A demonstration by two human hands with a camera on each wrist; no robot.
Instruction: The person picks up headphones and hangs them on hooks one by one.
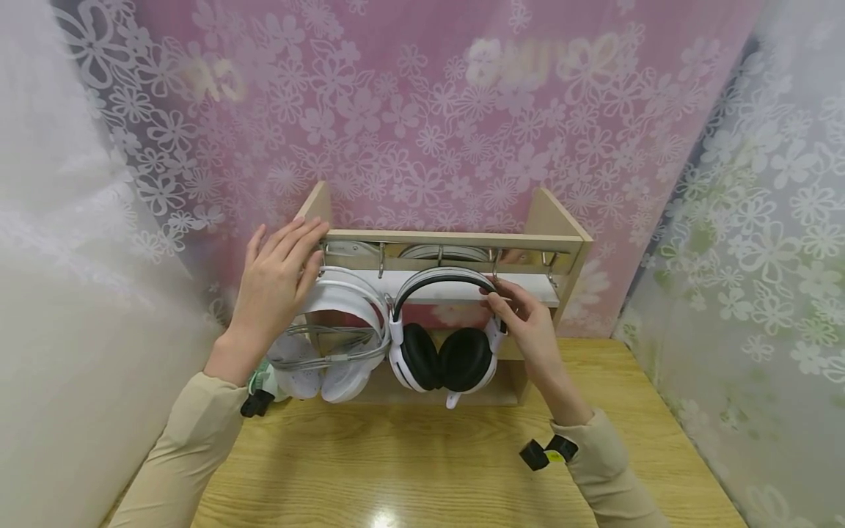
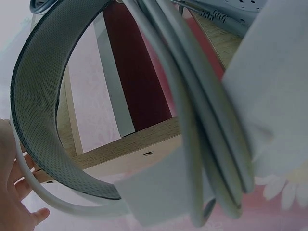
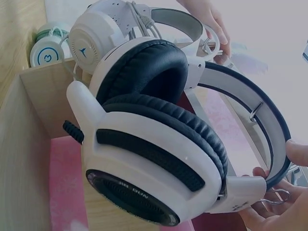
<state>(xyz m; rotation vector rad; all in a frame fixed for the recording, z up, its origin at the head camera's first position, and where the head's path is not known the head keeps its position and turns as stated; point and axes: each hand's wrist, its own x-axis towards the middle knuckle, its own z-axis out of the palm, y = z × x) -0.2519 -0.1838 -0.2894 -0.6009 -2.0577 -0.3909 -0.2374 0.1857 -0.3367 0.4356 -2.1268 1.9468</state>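
Headphones hang side by side on a small wooden rack (image 1: 561, 220) at the far edge of a wooden table (image 1: 396, 469), roughly at twelve o'clock from the person. The black-and-white headset (image 1: 441, 345) hangs at the middle of the rack, its dark-edged band looped over a metal hook (image 1: 439, 255) and its two black ear cushions pressed together below. The right hand (image 1: 528, 323) sits at about three o'clock of that headset, fingers curled and pinching the band just above the right ear cup; in the right wrist view the fingertips (image 3: 293, 154) close on the band's outer rim beside a wire hook (image 3: 255, 111). The white headset (image 1: 337, 330) hangs touching the first at its nine o'clock side, a grey cable (image 1: 330, 350) wound across its cups. The left hand (image 1: 280, 275) lies flat with fingers straight and apart, resting against the rack's top rail and the white band near the eleven o'clock corner. In the left wrist view the mesh-lined band (image 2: 38, 110) and the cable loops (image 2: 202, 120) fill the frame, with fingertips (image 2: 19, 192) touching the band's edge at eight o'clock. Floral curtains (image 1: 422, 110) enclose the table.
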